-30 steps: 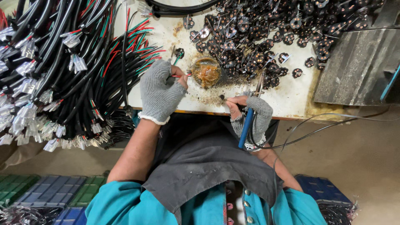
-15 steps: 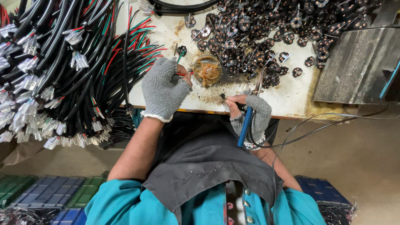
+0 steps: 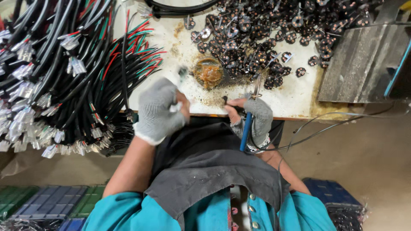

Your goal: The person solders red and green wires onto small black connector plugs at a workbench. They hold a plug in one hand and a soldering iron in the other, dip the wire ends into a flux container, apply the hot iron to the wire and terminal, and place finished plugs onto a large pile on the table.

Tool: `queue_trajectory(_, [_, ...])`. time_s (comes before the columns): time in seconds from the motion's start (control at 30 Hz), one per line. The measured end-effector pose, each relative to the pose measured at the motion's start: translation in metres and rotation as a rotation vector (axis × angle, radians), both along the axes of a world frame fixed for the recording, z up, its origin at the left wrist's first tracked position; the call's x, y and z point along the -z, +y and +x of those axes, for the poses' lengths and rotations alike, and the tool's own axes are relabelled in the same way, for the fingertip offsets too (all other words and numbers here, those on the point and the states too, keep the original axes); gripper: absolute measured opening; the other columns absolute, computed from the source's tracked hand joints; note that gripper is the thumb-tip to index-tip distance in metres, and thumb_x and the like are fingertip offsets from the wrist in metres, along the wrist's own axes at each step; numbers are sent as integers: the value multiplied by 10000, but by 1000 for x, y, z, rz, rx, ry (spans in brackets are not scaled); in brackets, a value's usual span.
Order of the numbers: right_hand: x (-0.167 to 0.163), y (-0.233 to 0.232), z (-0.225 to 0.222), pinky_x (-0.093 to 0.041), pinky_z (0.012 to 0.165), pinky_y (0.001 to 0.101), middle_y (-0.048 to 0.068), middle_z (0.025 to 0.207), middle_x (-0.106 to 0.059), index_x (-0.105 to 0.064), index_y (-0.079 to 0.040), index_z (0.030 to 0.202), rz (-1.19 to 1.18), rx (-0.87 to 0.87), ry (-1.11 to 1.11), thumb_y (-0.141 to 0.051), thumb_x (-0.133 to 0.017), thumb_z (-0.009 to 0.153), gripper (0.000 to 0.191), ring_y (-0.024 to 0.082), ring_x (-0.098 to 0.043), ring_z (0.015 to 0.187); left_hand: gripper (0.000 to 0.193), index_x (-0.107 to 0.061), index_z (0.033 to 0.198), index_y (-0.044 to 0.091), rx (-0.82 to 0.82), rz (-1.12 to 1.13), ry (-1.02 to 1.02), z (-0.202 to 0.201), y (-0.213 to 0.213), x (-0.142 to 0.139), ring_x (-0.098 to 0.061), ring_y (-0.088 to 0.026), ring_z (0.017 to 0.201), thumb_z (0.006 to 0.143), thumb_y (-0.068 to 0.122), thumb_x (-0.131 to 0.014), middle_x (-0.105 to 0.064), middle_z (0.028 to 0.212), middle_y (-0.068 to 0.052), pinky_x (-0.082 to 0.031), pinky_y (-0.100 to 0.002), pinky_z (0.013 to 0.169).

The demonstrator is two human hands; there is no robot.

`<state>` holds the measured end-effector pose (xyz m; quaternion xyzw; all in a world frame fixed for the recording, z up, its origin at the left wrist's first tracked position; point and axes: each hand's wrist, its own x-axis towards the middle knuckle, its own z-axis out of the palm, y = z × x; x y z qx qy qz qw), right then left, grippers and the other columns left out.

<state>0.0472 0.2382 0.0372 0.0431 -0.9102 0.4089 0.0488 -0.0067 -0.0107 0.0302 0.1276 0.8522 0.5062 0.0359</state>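
My left hand (image 3: 159, 110), in a grey knit glove, is blurred above the near edge of the white worktable (image 3: 295, 100); its fingers are curled on a small pale part, too blurred to identify. My right hand (image 3: 251, 114), in a fingerless grey glove, grips a blue-handled soldering iron (image 3: 246, 130) whose metal tip (image 3: 257, 85) points away from me. A brown crusted blob of residue (image 3: 208, 72) sits on the table between and beyond the two hands. The iron's cable (image 3: 325, 124) loops off to the right.
A large bundle of black cables (image 3: 64, 72) with red and green wires and white connectors fills the left. A heap of several small dark round parts (image 3: 261, 38) covers the table's far side. A grey metal box (image 3: 364, 64) stands right. Green and blue crates (image 3: 47, 207) lie below.
My left hand has drawn back from the brown blob toward the table's near edge. My right hand and the soldering iron have stayed in about the same place.
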Motion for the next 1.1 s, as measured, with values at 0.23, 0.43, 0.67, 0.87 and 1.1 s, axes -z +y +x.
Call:
queue_trajectory(0.23, [15, 10, 9, -517, 679, 366, 109, 871, -710, -732, -38, 1092, -14, -174, 7, -239, -943, 743, 455, 273, -670, 740, 69, -682, 780, 68, 299, 478, -638, 38, 4, 19, -600, -122, 694, 760, 132, -697, -628, 748, -24, -486, -265, 646])
queue_trajectory(0.43, [22, 7, 14, -609, 761, 329, 74, 967, -744, -689, -120, 1081, -240, -82, -70, -199, -874, 914, 261, 219, -755, 861, 91, -668, 850, 49, 263, 697, -981, 50, 34, 23, -559, -104, 713, 774, 88, -637, -629, 781, -10, -469, -258, 648])
queue_trajectory(0.67, [-4, 3, -7, -585, 742, 318, 65, 917, -752, -761, -132, 1066, -21, -218, -142, -42, -706, 890, 205, 204, -747, 812, 134, -644, 871, 115, 555, 377, -276, 19, 17, -5, -677, -285, 872, 818, 156, -760, -643, 923, -75, -548, -362, 796])
queue_trajectory(0.87, [-15, -11, -14, -557, 758, 356, 92, 926, -752, -780, -119, 1112, 42, -129, -220, -91, -733, 902, 217, 250, -727, 840, 197, -625, 841, 104, 218, 1, -104, 21, 35, 10, -665, -320, 877, 747, 125, -797, -667, 967, -106, -536, -416, 735])
queue_trajectory(1.1, [-16, -10, -18, -486, 877, 425, 83, 935, -756, -789, -147, 1027, 214, -143, -4, -188, -850, 816, 223, 329, -683, 927, 222, -639, 961, 87, 127, -33, 34, 28, 40, 20, -649, -352, 944, 815, 121, -802, -644, 1017, -124, -539, -434, 802])
